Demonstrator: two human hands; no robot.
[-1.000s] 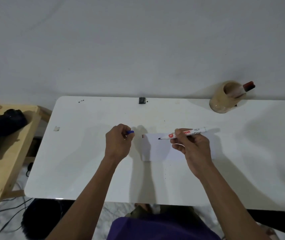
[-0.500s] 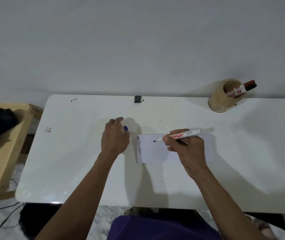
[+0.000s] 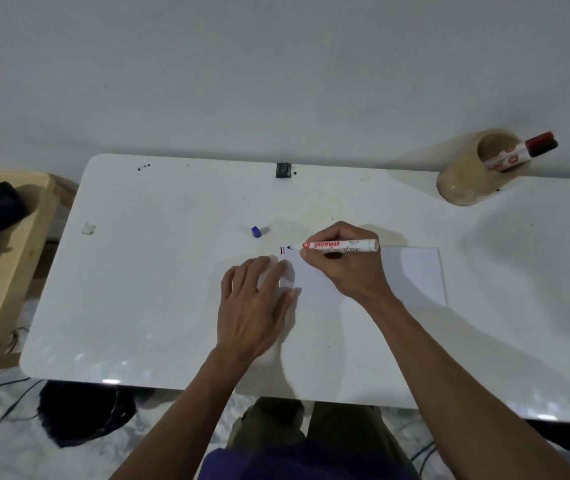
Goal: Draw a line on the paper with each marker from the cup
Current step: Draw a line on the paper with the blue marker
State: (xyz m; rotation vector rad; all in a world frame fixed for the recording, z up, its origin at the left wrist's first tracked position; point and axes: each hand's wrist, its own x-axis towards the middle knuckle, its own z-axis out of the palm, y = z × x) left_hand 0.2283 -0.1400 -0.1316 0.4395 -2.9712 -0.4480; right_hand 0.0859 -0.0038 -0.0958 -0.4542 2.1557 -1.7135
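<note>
Blue cap (image 3: 256,232) is now lying on the bench (image 3: 159,289); left hand (image 3: 255,306) is flattening the paper (image 3: 415,275), right hand (image 3: 342,268) is gripping the marker (image 3: 335,245), starting its line.

Cap (image 3: 256,231) lies left of paper (image 3: 415,275); cup (image 3: 467,174) behind.

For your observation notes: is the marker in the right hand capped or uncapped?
Uncapped: the marker shows a bare tip on the paper, and a blue cap lies apart.
</note>
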